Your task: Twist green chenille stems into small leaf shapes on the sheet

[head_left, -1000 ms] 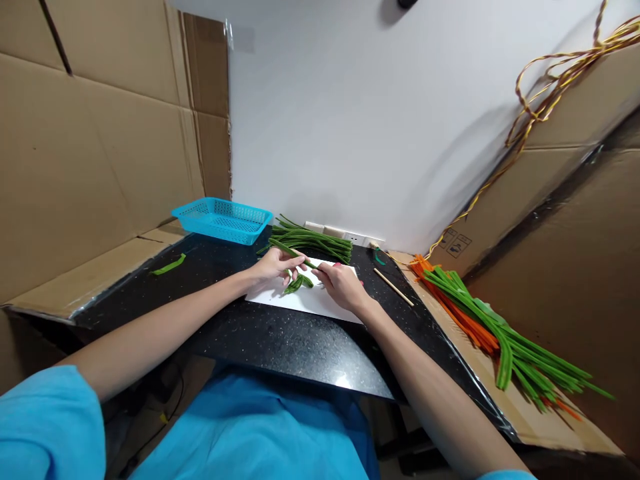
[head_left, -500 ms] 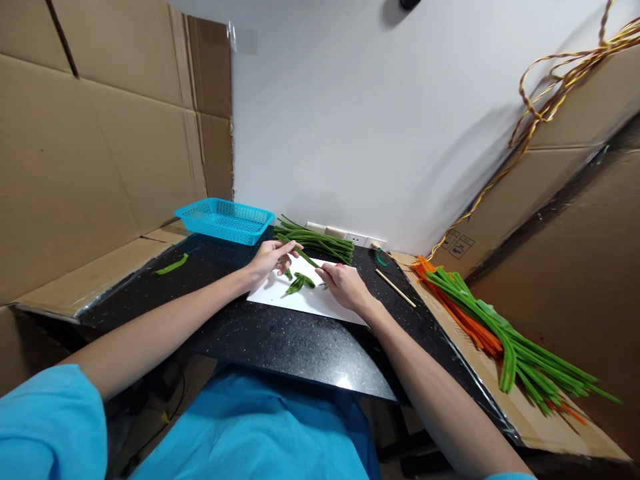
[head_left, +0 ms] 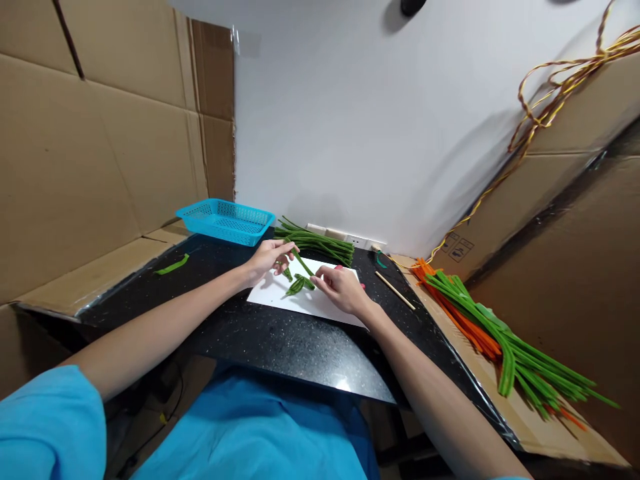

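A white sheet (head_left: 320, 303) lies on the black speckled counter (head_left: 280, 340). On it rest a few short green stem pieces (head_left: 299, 284). My left hand (head_left: 270, 259) pinches the upper end of a thin green stem (head_left: 302, 262) that slants down toward my right hand (head_left: 340, 287). The right hand's fingers curl over the sheet at the stem's lower end. Behind the sheet lies a bundle of long green stems (head_left: 315, 241).
A blue plastic basket (head_left: 225, 220) stands at the back left. A green scrap (head_left: 171, 265) lies on the left cardboard. A wooden stick (head_left: 395, 290) lies right of the sheet. Green and orange stems (head_left: 490, 330) are piled on the right cardboard. Cardboard walls close in both sides.
The green stem between my hands has tilted steeper and looks shorter. My left hand has shifted slightly back and my right hand has settled lower on the sheet.
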Available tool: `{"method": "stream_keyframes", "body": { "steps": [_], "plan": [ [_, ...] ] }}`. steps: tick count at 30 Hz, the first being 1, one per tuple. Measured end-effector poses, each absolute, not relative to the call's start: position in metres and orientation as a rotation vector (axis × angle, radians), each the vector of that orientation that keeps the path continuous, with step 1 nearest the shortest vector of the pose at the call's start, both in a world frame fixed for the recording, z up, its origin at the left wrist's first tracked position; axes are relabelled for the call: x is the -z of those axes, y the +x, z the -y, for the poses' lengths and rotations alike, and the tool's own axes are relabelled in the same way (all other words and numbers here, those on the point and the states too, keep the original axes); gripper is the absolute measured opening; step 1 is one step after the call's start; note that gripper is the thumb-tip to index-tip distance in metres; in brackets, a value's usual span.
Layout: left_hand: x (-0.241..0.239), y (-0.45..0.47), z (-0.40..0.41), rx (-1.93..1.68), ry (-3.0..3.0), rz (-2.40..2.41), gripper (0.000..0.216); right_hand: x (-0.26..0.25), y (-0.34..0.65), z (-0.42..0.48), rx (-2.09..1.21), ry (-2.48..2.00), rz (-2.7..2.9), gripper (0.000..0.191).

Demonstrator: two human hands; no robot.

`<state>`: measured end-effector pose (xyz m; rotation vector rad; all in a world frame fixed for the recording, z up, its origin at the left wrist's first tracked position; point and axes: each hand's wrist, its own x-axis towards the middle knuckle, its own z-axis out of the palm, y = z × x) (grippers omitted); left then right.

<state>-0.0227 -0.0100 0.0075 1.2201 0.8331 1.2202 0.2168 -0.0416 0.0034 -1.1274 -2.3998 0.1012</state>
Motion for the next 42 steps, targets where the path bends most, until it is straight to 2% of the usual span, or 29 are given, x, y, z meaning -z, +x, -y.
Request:
{"method": "stream_keyframes", "body": {
  "steps": [13,20,27,36,42],
  "plan": [
    [-0.001,-0.015,0.02,-1.067,1.513,-0.763,0.036,0.0,0.214,0.041,-0.292,-1.071,2.315,0.019],
    [0.0,-0.013,0.018,-1.046,1.578,-0.817,0.042,0.001,0.207,0.042,-0.459,-1.013,2.25,0.036],
    [0.001,-0.013,0.019,-1.014,1.595,-0.742,0.045,-0.003,0.202,0.044,-1.043,-0.896,1.976,0.044],
    [0.005,-0.01,0.022,-0.904,1.635,-0.693,0.059,-0.004,0.201,0.041,-1.237,-0.781,1.618,0.04],
    [0.002,-0.007,0.026,-0.917,1.724,-0.67,0.041,-0.011,0.197,0.045,-1.241,-0.744,1.568,0.042]
  ]
}}
